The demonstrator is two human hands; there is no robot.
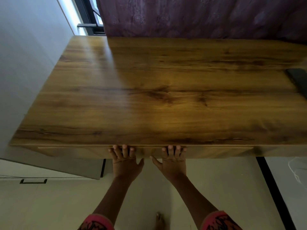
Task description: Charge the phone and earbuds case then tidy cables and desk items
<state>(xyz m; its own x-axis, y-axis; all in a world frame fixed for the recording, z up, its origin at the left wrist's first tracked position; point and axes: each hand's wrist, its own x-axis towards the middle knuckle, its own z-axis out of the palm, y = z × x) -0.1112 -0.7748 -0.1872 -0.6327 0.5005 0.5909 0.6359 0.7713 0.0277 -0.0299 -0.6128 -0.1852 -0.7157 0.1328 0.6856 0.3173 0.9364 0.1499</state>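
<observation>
Both hands are pressing against the drawer front (pixel 66 151) of the wooden desk (pixel 149 97) at lower centre, the left hand (pixel 126 161) just beside the right hand (pixel 173 161), with fingers lying extended and spread, gripping nothing, tips reaching the slit under the desktop. A dark flat phone (pixel 299 80) is lying at the desk's right frame edge, well apart from them.

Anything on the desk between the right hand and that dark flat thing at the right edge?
Nothing visible. The right hand and left hand lie against the drawer front. Only bare desktop separates the right hand from the dark flat object, probably the phone, which the frame edge partly cuts off.
</observation>
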